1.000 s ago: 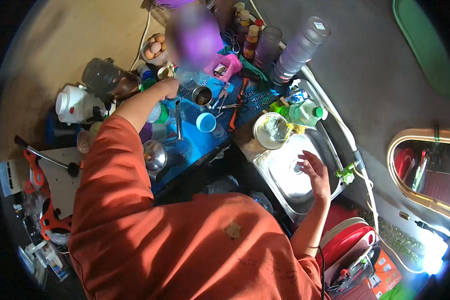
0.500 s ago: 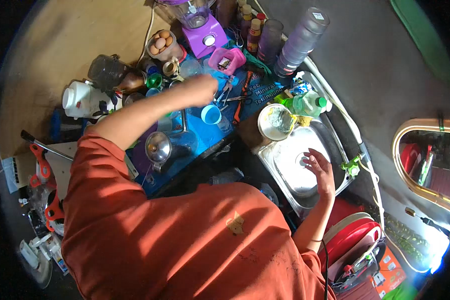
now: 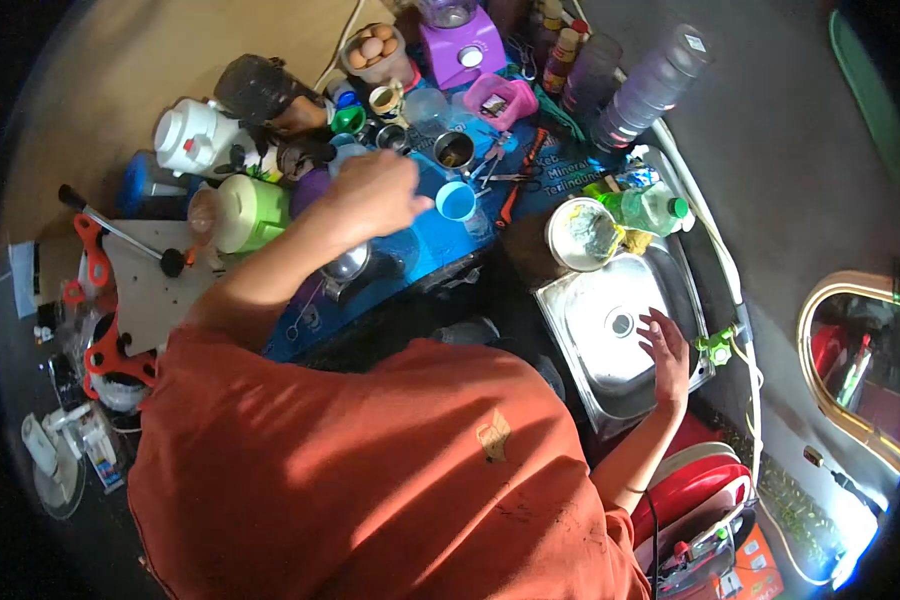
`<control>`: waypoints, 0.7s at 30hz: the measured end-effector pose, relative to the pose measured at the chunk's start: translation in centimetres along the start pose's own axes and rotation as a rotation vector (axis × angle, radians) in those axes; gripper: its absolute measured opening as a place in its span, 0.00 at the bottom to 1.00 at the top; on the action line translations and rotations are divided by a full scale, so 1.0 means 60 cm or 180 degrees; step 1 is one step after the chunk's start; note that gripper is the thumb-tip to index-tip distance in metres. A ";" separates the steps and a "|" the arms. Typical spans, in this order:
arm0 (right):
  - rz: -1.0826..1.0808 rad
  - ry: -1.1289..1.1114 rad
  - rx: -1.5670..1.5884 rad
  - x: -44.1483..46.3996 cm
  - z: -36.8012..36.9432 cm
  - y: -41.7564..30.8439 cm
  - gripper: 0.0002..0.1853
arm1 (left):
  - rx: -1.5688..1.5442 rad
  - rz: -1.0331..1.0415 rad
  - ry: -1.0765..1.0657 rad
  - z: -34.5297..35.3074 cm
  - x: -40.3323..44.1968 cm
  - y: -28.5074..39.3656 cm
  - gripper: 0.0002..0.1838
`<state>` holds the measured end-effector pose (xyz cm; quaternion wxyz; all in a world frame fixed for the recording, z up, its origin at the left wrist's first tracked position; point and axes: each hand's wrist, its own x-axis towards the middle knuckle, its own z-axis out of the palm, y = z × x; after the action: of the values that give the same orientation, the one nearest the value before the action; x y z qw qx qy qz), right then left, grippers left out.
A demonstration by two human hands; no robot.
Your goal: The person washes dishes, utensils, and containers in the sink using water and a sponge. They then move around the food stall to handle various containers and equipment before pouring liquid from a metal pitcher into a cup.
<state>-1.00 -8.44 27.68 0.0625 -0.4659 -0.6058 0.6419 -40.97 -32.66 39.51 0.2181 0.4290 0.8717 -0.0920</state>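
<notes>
My left hand [image 3: 378, 195], fingers curled, is over the blue-covered counter; whatever it may hold is hidden. Just right of it stands a light-blue cup [image 3: 456, 201], and behind that a metal cup [image 3: 454, 150] with dark contents. Below the hand, a pot's shiny metal lid [image 3: 348, 264] is partly covered by my wrist. My right hand [image 3: 667, 345] hangs with its fingers apart over the right side of the steel sink [image 3: 610, 345], touching nothing that I can see. A pale pan [image 3: 582, 235] rests at the sink's far left corner.
Eggs [image 3: 373, 45] in a tub, a purple blender [image 3: 463, 50] and a pink basket [image 3: 500, 102] stand at the back. To the left are a white jug [image 3: 188, 138] and a green-lidded container [image 3: 253, 213]. A green bottle [image 3: 655, 210] and tap [image 3: 715, 346] are near the sink.
My left hand has gone from the containers at the back toward the blue cup, then slightly back left. My right hand keeps its place by the sink while the view has shifted.
</notes>
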 end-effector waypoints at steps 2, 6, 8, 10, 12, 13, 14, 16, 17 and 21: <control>-0.0011 -0.0072 -0.0116 0.003 0.004 0.006 0.29 | -0.0064 -0.0650 0.0399 -0.023 -0.061 -0.040 0.22; -0.0210 -0.0460 -0.0246 0.022 0.020 0.009 0.22 | -0.0355 -0.1470 0.0137 0.038 -0.138 -0.136 0.19; -0.0363 -0.0575 -0.0464 0.031 0.036 -0.001 0.18 | -0.0705 -0.1283 -0.0346 0.101 -0.158 -0.190 0.19; -0.0609 -0.1030 -0.0872 0.061 0.040 0.001 0.15 | -0.1310 -0.1180 -0.0344 0.176 -0.188 -0.216 0.22; -0.0689 -0.0881 -0.1123 0.049 0.069 -0.042 0.11 | -0.2183 -0.1202 -0.0317 0.220 -0.196 -0.227 0.25; -0.0729 -0.0834 -0.1369 0.051 0.076 -0.054 0.10 | -0.2211 -0.1223 -0.0290 0.232 -0.199 -0.226 0.25; -0.0770 -0.0780 -0.1615 0.052 0.083 -0.063 0.09 | -0.2846 -0.1473 -0.0375 0.243 -0.200 -0.221 0.26; -0.0952 -0.0832 -0.1496 0.058 0.096 -0.069 0.08 | -0.3513 -0.1714 -0.0445 0.279 -0.199 -0.225 0.28; -0.1109 -0.0865 -0.1348 0.059 0.102 -0.073 0.07 | -0.4198 -0.1709 -0.0494 0.316 -0.194 -0.238 0.28; -0.1235 -0.0750 -0.1771 0.050 0.144 -0.110 0.08 | -0.5332 -0.1495 -0.0578 0.341 -0.196 -0.235 0.27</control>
<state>-11.69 -10.99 30.17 -0.0164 -0.2641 -0.8376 0.4779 -39.57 -56.77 26.37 0.5056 -0.0721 0.6976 0.5024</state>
